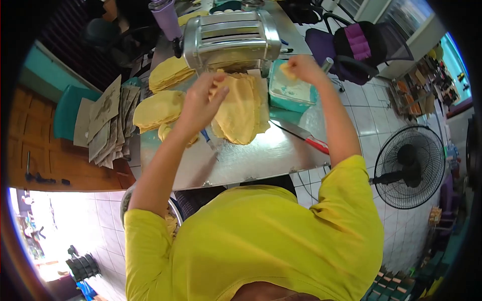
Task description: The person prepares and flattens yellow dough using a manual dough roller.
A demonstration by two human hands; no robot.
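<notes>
My left hand (203,99) is over the left edge of a tall stack of yellow dough sheets (240,108), thumb and fingers apart, with the fingertips close to or touching the top sheet. My right hand (305,69) pinches a small yellow piece of dough (288,71) above a teal tub (293,104) with white powder in it. A metal pasta machine (231,40) stands just behind the stack. To the left lie more piles of dough sheets (159,108), partly behind my left forearm.
A red-handled knife (304,136) lies at the table's right front, and a blue-handled tool (208,138) near the stack. A purple tumbler (165,19) stands at back left. Cardboard sheets (113,120) lean left; a fan (409,167) and an office chair (351,42) are right.
</notes>
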